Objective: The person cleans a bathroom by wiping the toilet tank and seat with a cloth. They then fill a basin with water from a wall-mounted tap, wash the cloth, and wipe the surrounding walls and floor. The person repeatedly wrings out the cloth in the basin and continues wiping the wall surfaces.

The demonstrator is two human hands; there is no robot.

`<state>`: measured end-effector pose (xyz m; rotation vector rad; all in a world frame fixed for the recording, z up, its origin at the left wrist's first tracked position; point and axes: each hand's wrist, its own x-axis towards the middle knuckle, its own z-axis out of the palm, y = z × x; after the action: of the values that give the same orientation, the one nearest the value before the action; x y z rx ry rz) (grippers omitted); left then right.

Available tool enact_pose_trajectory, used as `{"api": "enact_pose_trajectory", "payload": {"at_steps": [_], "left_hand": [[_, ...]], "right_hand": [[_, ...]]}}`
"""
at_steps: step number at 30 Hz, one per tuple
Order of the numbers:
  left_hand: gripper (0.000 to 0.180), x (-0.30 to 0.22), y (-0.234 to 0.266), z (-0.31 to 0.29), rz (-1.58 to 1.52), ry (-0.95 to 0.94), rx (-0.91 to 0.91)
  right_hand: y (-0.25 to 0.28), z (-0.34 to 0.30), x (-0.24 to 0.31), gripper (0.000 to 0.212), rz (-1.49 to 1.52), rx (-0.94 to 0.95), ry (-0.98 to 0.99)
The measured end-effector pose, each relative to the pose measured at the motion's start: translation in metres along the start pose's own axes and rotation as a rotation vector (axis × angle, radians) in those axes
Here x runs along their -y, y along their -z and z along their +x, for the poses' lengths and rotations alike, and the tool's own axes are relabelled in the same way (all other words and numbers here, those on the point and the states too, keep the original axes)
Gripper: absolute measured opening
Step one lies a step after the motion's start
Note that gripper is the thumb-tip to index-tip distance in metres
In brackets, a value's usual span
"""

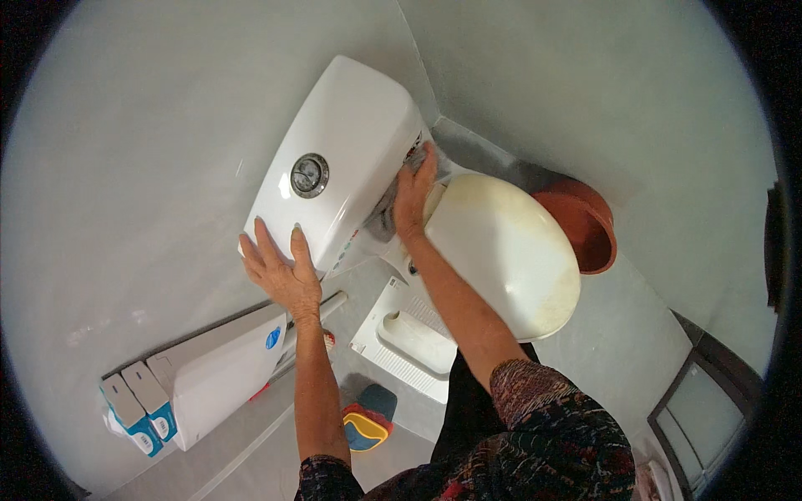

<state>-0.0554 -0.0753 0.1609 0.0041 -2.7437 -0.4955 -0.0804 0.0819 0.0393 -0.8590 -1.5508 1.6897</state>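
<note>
Cloth (383,217) under right fingers (428,160)

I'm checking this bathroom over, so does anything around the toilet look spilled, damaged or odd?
Yes: the toilet lid has yellowish patches near its rim, odd beside the bright white cistern. I can't see any spill or crack.

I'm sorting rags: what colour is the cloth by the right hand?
Grey; the cloth shows best in the head view.
</note>
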Motion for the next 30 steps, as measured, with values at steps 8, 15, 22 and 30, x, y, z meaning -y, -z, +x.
{"api": "enact_pose_trajectory", "payload": {"at_steps": [8,15,22,30], "left_hand": [[0.053,0.001,0.002,-0.001,-0.028,-0.017,-0.064],[0.058,-0.001,-0.007,0.002,-0.085,-0.066,-0.043],[0.057,0.003,0.006,0.001,-0.019,-0.020,-0.063],[0.056,-0.005,0.000,0.001,-0.070,-0.031,-0.030]], "right_hand": [[0.022,0.021,-0.098,0.061,0.617,-0.002,-0.935],[0.007,-0.057,-0.123,0.065,0.747,0.039,-0.983],[0.006,-0.019,0.025,0.064,0.802,0.105,-0.418],[-0.003,-0.122,0.062,0.071,0.054,0.375,0.271]]}}
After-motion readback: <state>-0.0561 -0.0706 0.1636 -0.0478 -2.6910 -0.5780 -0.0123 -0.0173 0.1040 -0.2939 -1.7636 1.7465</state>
